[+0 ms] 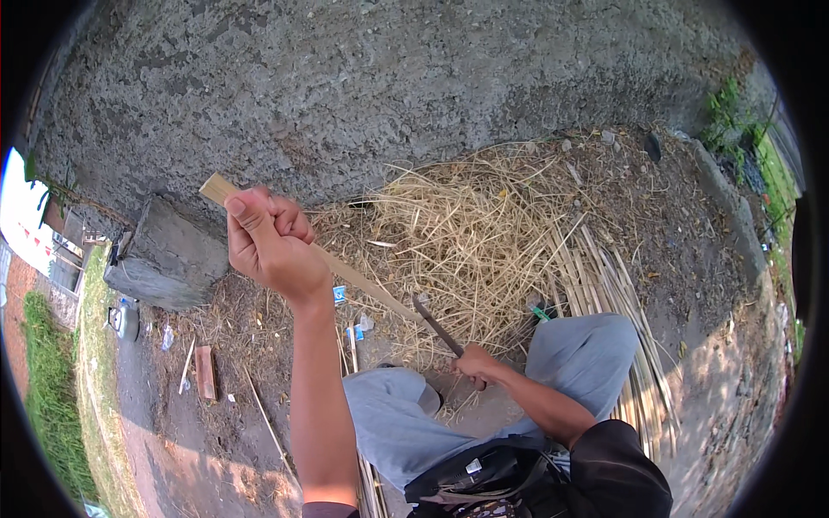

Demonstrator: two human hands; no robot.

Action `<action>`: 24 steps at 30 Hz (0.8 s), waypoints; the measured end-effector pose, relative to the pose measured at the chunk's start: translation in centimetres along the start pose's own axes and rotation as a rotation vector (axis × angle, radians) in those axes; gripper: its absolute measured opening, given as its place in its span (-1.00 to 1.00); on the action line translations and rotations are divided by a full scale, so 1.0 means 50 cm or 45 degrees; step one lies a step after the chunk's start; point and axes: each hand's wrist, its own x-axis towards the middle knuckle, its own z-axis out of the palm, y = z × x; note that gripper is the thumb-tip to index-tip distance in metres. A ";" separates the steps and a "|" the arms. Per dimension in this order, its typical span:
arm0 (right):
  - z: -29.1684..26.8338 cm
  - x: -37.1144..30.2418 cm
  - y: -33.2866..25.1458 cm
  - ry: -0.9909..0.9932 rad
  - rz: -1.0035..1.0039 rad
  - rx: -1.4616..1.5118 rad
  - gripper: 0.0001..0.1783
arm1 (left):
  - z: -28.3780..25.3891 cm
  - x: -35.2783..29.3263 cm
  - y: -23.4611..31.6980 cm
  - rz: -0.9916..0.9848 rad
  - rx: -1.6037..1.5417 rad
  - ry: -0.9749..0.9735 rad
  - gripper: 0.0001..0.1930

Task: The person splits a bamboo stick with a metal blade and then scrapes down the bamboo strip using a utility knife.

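My left hand [278, 240] is raised toward the wall, its fingers closed round one end of a long, flat bamboo strip [367, 285]. The strip slants down to the right, and its short upper end sticks out past my fist. Low in front of my right knee, my right hand [477, 364] grips the handle of a knife [439, 326] with a long, dark blade. The blade points up and left, and its tip meets or crosses the strip's lower end. Whether the edge bites into the strip cannot be made out.
A heap of pale shavings [475, 233] lies before my knees, against the rough grey wall [414, 78]. Split bamboo strips [626, 302] lie beside my right knee. To the left are a concrete block [168, 255], a reddish-brown piece [205, 373] and a kettle-like metal pot [126, 321].
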 end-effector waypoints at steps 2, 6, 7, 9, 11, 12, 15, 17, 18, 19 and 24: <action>-0.016 -0.019 -0.030 -0.003 -0.102 -0.042 -0.69 | 0.017 -0.002 -0.010 0.013 -0.008 0.025 -0.55; 0.034 -0.050 -0.075 0.368 -0.732 -0.086 -0.68 | 0.027 -0.002 -0.007 -0.001 0.000 0.015 -0.56; 0.050 -0.053 -0.070 0.484 -0.825 -0.060 -0.66 | 0.024 -0.002 -0.005 0.007 -0.003 -0.002 -0.55; 0.095 0.039 0.040 0.456 -0.552 -0.138 -0.65 | 0.036 -0.005 -0.011 -0.004 -0.029 -0.041 -0.55; 0.114 0.139 0.175 0.412 -0.300 -0.318 -0.62 | 0.039 0.000 -0.008 0.039 0.025 0.023 -0.54; 0.104 0.172 0.212 0.435 -0.304 -0.409 -0.60 | 0.039 0.000 -0.010 0.050 0.023 0.020 -0.54; 0.048 0.113 0.090 0.125 -0.010 -0.257 -0.62 | 0.006 -0.009 -0.017 0.019 0.047 -0.033 -0.54; 0.075 0.125 0.087 0.337 -0.247 -0.245 -0.59 | 0.044 -0.003 -0.021 0.011 0.020 -0.029 -0.54; 0.089 0.135 0.084 0.539 -0.499 -0.236 -0.55 | 0.055 -0.003 -0.023 0.012 0.011 -0.036 -0.54; 0.112 0.139 0.097 0.568 -0.568 -0.200 -0.56 | 0.058 -0.004 -0.022 0.009 0.014 -0.034 -0.54; 0.107 0.215 0.289 0.139 -0.163 -0.356 -0.61 | 0.040 0.004 -0.027 0.035 0.029 -0.065 -0.53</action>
